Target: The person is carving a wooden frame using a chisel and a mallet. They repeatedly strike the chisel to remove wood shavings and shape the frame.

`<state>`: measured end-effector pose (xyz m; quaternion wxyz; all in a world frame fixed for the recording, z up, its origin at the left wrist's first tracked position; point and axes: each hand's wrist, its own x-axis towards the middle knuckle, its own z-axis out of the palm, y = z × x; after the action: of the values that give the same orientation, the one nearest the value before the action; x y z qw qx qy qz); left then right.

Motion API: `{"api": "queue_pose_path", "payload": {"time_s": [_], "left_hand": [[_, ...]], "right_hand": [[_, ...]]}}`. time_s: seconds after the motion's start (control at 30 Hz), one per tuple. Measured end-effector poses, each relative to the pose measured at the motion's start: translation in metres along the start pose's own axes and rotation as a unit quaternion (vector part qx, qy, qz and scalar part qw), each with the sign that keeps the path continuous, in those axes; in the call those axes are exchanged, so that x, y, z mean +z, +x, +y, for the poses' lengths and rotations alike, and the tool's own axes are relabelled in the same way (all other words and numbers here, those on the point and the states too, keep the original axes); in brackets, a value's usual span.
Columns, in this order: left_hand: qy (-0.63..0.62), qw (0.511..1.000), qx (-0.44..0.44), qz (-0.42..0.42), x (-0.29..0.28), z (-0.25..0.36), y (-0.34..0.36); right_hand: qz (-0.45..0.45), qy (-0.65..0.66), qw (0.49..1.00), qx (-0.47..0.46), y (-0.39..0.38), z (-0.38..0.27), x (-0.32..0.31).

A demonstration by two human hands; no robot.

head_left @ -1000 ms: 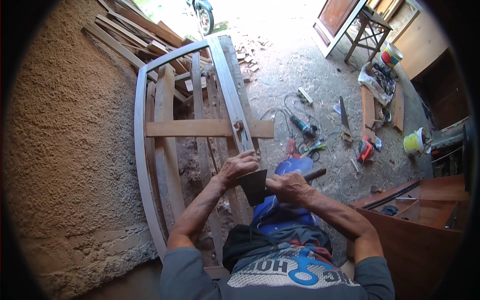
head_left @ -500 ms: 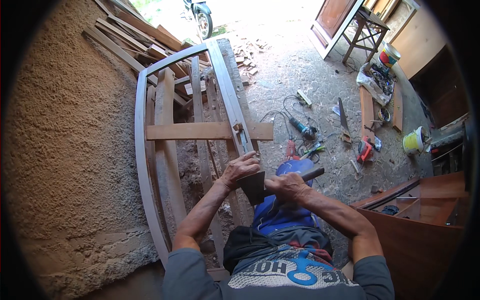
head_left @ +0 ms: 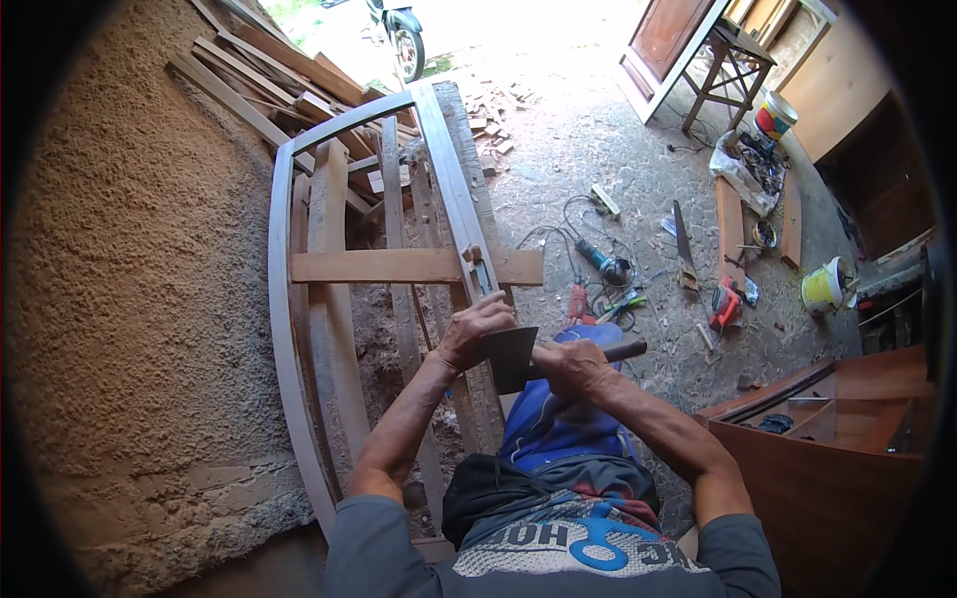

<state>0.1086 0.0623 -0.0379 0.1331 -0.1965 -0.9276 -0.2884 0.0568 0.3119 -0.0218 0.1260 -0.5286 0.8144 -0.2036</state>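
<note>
An arched wooden frame (head_left: 284,369) lies over rough planks, with a crossboard (head_left: 369,266) across it. A small block (head_left: 472,253) sits in a slot on its right-hand rail (head_left: 449,189). My left hand (head_left: 473,329) has its fingers bent at that rail; what they grip, if anything, I cannot make out. My right hand (head_left: 570,365) is closed on the handle of a broad dark-bladed hatchet (head_left: 508,355), whose blade is beside my left hand and hides part of the rail. The handle sticks out to the right.
Scrap wood (head_left: 269,80) leans by the rough wall (head_left: 140,299). On the floor lie a grinder (head_left: 603,261), cables, a handsaw (head_left: 683,244), a red power tool (head_left: 726,304) and buckets (head_left: 823,284). A brown cabinet (head_left: 817,448) stands at right, a propped door (head_left: 668,40) behind.
The hatchet blade has shifted slightly up and to the right since half a second ago, with my right hand. My left hand stays at the rail, having moved very little.
</note>
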Motion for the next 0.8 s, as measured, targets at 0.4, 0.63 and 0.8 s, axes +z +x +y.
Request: {"api": "queue_pose_path", "payload": {"time_s": [0.4, 0.63, 0.8], "left_hand": [[-0.024, 0.990, -0.008, 0.139, -0.051, 0.030, 0.037], [0.024, 1.000, -0.017, -0.010, 0.005, 0.048, -0.019], [0.057, 0.998, -0.007, -0.016, 0.005, 0.045, -0.026]], "right_hand": [[0.074, 0.147, 0.982, 0.096, -0.057, -0.010, 0.004], [0.106, 0.198, 0.965, 0.132, -0.073, -0.007, -0.002], [0.106, 0.177, 0.974, 0.094, -0.070, -0.008, -0.008]]}}
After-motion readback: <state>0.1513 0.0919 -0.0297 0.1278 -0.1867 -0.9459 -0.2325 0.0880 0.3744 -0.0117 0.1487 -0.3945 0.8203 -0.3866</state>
